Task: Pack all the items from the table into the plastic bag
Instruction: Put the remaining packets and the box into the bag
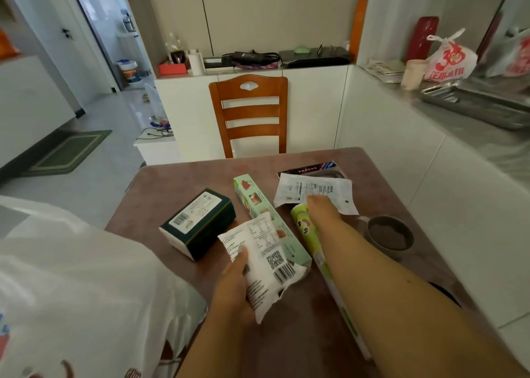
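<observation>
A large white plastic bag (71,277) bulges at the left front, off the table's near left corner. My left hand (238,286) is shut on a white snack packet (266,260) with a barcode, held just above the brown table (177,182). My right hand (321,205) reaches farther out and pinches the near edge of a white flat pouch (315,190), which lies on a black box (312,167). A dark green tissue pack (198,223), a long pale green box (258,202) and a green cartoon-printed roll (302,223) lie between them; my right forearm covers part of the roll.
A dark round bowl (390,234) stands on the table to the right of my right arm. A wooden chair (249,114) is pushed in at the far edge. The white counter on the right carries a steel tray (476,102) and a printed bag (450,59).
</observation>
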`<state>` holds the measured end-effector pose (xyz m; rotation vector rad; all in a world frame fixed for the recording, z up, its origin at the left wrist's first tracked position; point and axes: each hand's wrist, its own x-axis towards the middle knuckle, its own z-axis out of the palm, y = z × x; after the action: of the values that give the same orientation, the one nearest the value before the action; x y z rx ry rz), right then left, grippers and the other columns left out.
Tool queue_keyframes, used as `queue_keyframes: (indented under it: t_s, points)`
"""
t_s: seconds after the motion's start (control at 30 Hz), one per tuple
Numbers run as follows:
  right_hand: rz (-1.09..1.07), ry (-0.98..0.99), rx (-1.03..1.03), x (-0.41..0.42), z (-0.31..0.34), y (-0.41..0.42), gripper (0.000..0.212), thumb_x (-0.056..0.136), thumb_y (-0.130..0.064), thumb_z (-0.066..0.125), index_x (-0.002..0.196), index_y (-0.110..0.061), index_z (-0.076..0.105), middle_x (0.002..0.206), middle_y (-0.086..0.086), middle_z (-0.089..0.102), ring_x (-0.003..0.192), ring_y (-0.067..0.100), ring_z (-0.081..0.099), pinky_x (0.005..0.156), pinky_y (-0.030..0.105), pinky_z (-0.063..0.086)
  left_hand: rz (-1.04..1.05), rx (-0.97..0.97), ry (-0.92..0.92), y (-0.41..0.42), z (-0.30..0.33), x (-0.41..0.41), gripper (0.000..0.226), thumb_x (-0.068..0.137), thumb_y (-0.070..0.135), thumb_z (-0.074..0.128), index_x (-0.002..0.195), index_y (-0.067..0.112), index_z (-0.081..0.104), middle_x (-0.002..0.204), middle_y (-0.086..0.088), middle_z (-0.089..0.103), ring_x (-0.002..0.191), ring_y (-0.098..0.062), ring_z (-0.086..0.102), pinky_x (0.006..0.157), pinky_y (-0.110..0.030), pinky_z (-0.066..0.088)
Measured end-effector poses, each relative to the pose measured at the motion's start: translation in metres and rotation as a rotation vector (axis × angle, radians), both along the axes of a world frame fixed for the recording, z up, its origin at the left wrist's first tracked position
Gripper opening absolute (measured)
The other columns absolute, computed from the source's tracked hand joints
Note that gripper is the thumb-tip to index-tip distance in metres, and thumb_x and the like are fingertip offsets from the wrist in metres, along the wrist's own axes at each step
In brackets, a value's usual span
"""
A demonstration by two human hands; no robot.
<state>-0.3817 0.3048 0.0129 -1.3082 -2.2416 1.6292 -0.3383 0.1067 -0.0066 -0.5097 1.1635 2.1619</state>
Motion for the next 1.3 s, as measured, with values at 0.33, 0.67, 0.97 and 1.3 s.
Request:
queue_keyframes:
  t_s: [0.33,0.67,0.97,1.3]
  points:
    - [-0.104,0.08,0.133,-0.032,-0.001,0.009,0.051,0.1,-0.037,0.039,0.132,0.0,0.052,0.137,0.018,0.054,0.124,0.035,0.051,0.099,0.035,0.041,0.073,0.005,-0.061,0.007,-0.023,-0.02,0.034,0.094,0.034,0.055,0.122,0.017,0.059,0.114,-0.019,0.07,0.097,-0.042,0.068,0.058,-0.054,0.059]
    - [-0.239,0.641,0.022,-0.013,0.066,-0.004,0.018,0.08,-0.015,0.072,0.07,-0.027,0.063,0.08,-0.007,0.069,0.081,0.016,0.066,0.079,0.035,0.057,-0.006,0.246,-0.071,-0.004,-0.018,-0.024,0.061,0.09,0.064,0.039,0.128,0.021,0.059,0.124,-0.017,0.066,0.114,-0.044,0.061,0.092,-0.067,0.046]
    - [-0.078,0.499,-0.345,0.012,0.052,-0.02,0.019,0.085,-0.001,0.062,0.083,-0.019,0.065,0.098,0.004,0.068,0.086,0.022,0.064,0.075,0.035,0.056,-0.044,0.351,0.031,-0.005,-0.012,-0.022,0.094,0.067,0.082,0.043,0.14,0.024,0.049,0.136,-0.017,0.058,0.125,-0.046,0.051,0.101,-0.067,0.037]
    - [0.115,0.247,-0.013,-0.015,0.005,-0.01,0.007,0.092,-0.022,0.058,0.096,-0.019,0.054,0.093,0.001,0.062,0.078,0.016,0.058,0.064,0.029,0.048,0.116,0.026,0.056,0.019,0.004,-0.029,0.019,0.09,0.001,0.058,0.103,0.014,0.064,0.112,-0.016,0.069,0.101,-0.036,0.067,0.079,-0.055,0.055]
